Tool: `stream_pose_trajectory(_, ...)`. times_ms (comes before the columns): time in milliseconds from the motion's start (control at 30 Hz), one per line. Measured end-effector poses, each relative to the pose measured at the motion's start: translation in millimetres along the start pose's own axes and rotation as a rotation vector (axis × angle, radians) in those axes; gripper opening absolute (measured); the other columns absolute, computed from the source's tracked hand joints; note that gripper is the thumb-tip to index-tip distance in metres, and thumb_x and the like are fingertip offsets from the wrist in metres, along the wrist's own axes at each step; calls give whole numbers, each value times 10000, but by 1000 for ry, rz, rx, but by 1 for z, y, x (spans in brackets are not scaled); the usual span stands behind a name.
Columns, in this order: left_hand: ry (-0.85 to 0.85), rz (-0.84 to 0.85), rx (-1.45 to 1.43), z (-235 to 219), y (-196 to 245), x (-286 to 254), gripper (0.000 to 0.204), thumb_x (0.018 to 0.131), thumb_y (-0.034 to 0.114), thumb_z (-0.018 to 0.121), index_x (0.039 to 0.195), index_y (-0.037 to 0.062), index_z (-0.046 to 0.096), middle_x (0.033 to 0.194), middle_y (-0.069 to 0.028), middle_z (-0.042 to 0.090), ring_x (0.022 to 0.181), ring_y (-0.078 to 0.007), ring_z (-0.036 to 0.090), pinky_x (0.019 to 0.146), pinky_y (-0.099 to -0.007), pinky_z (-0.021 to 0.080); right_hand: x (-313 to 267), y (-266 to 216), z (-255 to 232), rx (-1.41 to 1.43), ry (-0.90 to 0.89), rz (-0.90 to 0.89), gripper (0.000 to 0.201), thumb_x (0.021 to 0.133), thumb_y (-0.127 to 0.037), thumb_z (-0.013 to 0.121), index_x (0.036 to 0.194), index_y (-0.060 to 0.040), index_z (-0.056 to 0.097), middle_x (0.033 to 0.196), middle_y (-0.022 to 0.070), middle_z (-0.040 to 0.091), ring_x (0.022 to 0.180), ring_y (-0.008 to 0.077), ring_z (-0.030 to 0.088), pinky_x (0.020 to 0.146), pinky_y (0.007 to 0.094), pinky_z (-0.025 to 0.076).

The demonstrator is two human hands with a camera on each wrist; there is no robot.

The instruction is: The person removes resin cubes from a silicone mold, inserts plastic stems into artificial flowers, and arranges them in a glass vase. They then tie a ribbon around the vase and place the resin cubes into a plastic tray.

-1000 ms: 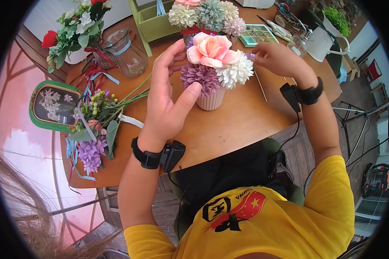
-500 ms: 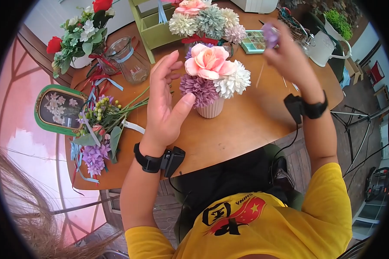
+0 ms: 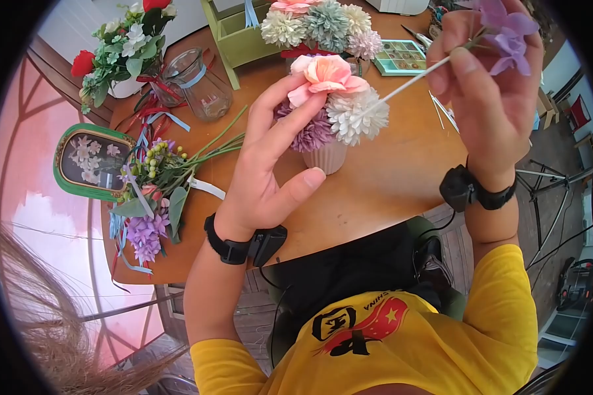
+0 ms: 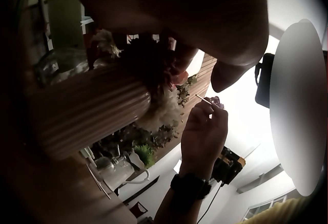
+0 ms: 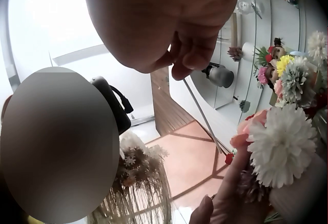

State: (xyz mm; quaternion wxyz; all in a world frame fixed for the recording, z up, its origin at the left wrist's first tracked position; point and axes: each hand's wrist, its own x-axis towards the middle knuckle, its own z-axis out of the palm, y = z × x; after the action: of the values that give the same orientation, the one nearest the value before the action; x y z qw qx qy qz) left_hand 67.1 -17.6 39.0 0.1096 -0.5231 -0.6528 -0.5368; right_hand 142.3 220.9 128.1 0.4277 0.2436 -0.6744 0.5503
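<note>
My right hand (image 3: 497, 115) is raised at the right and pinches a purple artificial flower (image 3: 510, 36) by its thin white stem (image 3: 408, 84). The stem slants down left, its tip overlapping a white pompom flower (image 3: 357, 120) in the head view. That flower stands in a ribbed pink pot (image 3: 326, 158) with a mauve pompom flower (image 3: 315, 133) and a pink rose (image 3: 329, 72). My left hand (image 3: 260, 164) reaches over the pot's left side, index and middle fingers extended against the rose, thumb apart. The ribbed pot (image 4: 97, 109) looms large and dark in the left wrist view.
Left on the table lie a bunch of flowers (image 3: 145, 230) with ribbons and a green-framed picture (image 3: 89, 164). Behind stand a glass jar (image 3: 207, 95), a red-rose arrangement (image 3: 128, 46), a green wooden stand (image 3: 234, 49) and a teal compartment box (image 3: 402, 58).
My right hand has drawn back from behind the pot and come up nearer the camera with the purple flower, stem now pointing left. My left fingers have moved onto the rose.
</note>
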Motion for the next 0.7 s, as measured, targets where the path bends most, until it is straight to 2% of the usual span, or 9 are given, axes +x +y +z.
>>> stream_pose_trajectory(100, 12, 37, 0, 0, 0, 1, 754, 902, 411, 689, 1476, -47, 520, 1554, -224, 372, 1426, -356, 409, 1182, -430, 322, -2, 6, 3, -70, -56, -15, 767, 926, -30, 626, 1563, -74, 201, 984, 111, 573, 674, 120, 605, 575, 232, 507)
stream_pose_trajectory(200, 4, 25, 22, -1, 0, -1, 765, 890, 405, 696, 1478, -50, 516, 1541, -217, 373, 1403, -352, 426, 1178, -432, 329, -1, 6, 11, -104, -114, -57, 784, 902, 56, 607, 1552, -60, 183, 1002, 128, 567, 718, 124, 607, 623, 241, 522)
stream_pose_trajectory(367, 18, 3, 0, 0, 1, -2, 751, 874, 366, 692, 1474, -50, 517, 1504, -213, 396, 1380, -355, 443, 1169, -440, 338, 5, 35, 10, 0, -148, -302, 832, 858, 129, 619, 1551, -28, 185, 1092, 151, 548, 808, 159, 615, 693, 273, 512)
stream_pose_trajectory(433, 25, 14, 4, -1, 2, 0, 734, 861, 326, 681, 1472, -47, 519, 1484, -214, 414, 1379, -355, 446, 1173, -448, 334, 7, 24, 12, -123, -161, -346, 826, 847, 128, 644, 1544, -16, 225, 1180, 156, 519, 841, 167, 618, 698, 276, 509)
stream_pose_trajectory(533, 43, -2, 7, -1, 1, -1, 721, 847, 308, 681, 1456, -47, 532, 1473, -216, 429, 1383, -356, 448, 1178, -450, 334, 10, 38, -2, -303, -331, -489, 829, 838, 116, 682, 1542, -10, 262, 1284, 163, 481, 888, 176, 626, 713, 274, 512)
stream_pose_trajectory(567, 48, -8, -4, -1, 1, -1, 713, 844, 305, 682, 1447, -48, 538, 1472, -216, 432, 1383, -356, 450, 1175, -450, 339, 12, 36, -5, -361, -386, -470, 839, 839, 105, 694, 1548, -12, 262, 1308, 166, 475, 907, 179, 630, 723, 274, 513)
stream_pose_trajectory(700, 63, -21, -44, 1, -1, -1, 657, 832, 279, 684, 1396, -40, 577, 1476, -217, 435, 1380, -354, 457, 1163, -448, 359, 2, 39, 2, -315, -456, -343, 673, 850, 58, 657, 1480, -22, 434, 1133, 120, 611, 911, 156, 645, 741, 265, 517)
